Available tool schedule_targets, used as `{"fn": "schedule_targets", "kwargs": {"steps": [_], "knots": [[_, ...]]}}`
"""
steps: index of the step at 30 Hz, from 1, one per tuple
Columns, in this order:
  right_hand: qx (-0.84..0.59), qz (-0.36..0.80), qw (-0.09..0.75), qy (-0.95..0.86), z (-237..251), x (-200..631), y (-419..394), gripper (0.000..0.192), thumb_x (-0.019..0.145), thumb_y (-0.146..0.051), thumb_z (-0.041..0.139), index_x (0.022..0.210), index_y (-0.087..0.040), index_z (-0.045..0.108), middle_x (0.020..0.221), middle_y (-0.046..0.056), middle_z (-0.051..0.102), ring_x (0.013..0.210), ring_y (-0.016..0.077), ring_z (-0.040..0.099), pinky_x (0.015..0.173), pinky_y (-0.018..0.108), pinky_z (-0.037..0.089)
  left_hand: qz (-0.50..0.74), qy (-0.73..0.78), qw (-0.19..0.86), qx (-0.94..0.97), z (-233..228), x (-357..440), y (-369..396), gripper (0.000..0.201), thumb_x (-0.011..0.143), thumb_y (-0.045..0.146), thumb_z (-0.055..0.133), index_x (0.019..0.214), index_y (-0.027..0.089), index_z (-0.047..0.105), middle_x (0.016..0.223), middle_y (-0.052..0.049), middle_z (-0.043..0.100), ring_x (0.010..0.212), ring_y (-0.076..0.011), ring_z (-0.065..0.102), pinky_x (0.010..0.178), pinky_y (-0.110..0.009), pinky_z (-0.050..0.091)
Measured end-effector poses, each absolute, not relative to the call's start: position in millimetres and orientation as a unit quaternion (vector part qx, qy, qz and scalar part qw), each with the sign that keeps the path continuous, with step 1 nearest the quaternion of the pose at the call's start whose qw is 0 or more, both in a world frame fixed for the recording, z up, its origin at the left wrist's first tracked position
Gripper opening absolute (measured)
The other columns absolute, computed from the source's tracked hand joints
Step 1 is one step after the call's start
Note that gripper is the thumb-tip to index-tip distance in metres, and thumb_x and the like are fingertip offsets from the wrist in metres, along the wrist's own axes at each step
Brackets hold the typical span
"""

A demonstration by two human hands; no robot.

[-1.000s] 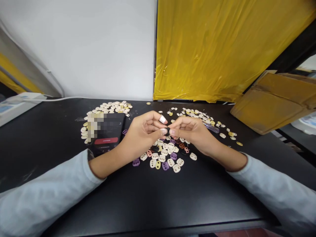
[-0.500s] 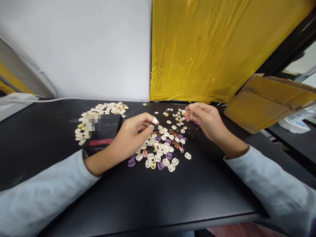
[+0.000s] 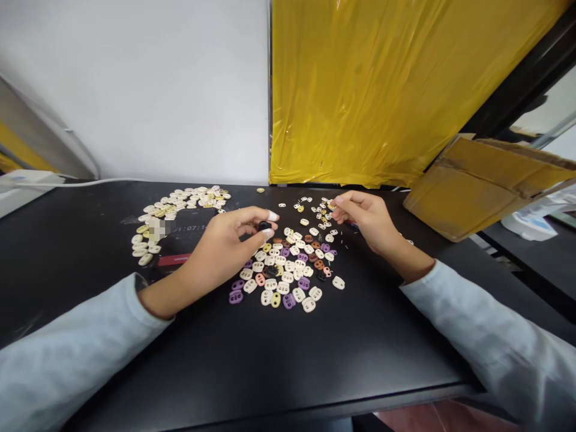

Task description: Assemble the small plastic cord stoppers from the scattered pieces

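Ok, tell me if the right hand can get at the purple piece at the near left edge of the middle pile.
Probably not easily. The right hand is at the far scatter, and the left hand, pinching a black piece, lies across the way to the purple piece. The left hand is nearer.

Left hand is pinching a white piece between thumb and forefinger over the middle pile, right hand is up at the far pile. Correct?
Not quite. The head view shows the piece pinched in the left hand is black, not white. The rest stands: the pinch is between thumb and forefinger over the middle pile, and the right hand is up at the far pile.
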State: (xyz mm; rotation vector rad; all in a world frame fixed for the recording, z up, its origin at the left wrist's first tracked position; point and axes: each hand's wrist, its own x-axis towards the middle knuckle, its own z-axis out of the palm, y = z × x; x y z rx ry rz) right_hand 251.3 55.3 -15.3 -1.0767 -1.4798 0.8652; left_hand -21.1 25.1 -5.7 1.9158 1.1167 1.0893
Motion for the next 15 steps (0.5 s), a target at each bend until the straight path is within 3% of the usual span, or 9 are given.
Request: {"fn": "schedule_targets", "kwargs": {"steps": [5, 11, 15], "knots": [[-0.461, 0.367, 0.526, -0.613, -19.3, 253.2, 58.8, 0.027, 0.079, -0.045, 0.074, 0.078, -0.018, 0.071, 0.065, 0.002, 0.068, 0.06, 0.0129, 0.06, 0.06, 0.027, 0.05, 0.439, 0.398, 0.399, 0.7, -7.2, -20.1, 22.6, 0.025, 0.085, 0.027, 0.069, 0.107, 0.016, 0.066, 0.103, -0.008, 0.074, 0.099, -0.0211, 0.069, 0.093, -0.036, 0.055], [-0.469, 0.338, 0.529, -0.622, -20.6, 251.4, 59.7, 0.029, 0.078, -0.048, 0.074, 0.077, -0.019, 0.071, 0.07, 0.003, 0.069, 0.062, 0.0139, 0.06, 0.06, 0.028, 0.05, 0.465, 0.424, 0.338, 0.7, -13.3, -25.7, 30.1, 0.027, 0.092, 0.018, 0.048, 0.117, 0.022, 0.059, 0.09, -0.002, 0.058, 0.074, -0.0132, 0.055, 0.064, -0.025, 0.046], [-0.478, 0.328, 0.532, -0.617, -19.9, 252.3, 60.1, 0.029, 0.078, -0.047, 0.074, 0.075, -0.019, 0.07, 0.071, 0.003, 0.068, 0.06, 0.0131, 0.059, 0.058, 0.028, 0.05, 0.479, 0.437, 0.331, 0.685, -13.0, -26.4, 30.4, 0.028, 0.089, 0.015, 0.045, 0.111, 0.023, 0.06, 0.085, 0.0, 0.051, 0.067, -0.0134, 0.046, 0.061, -0.026, 0.041]]}}
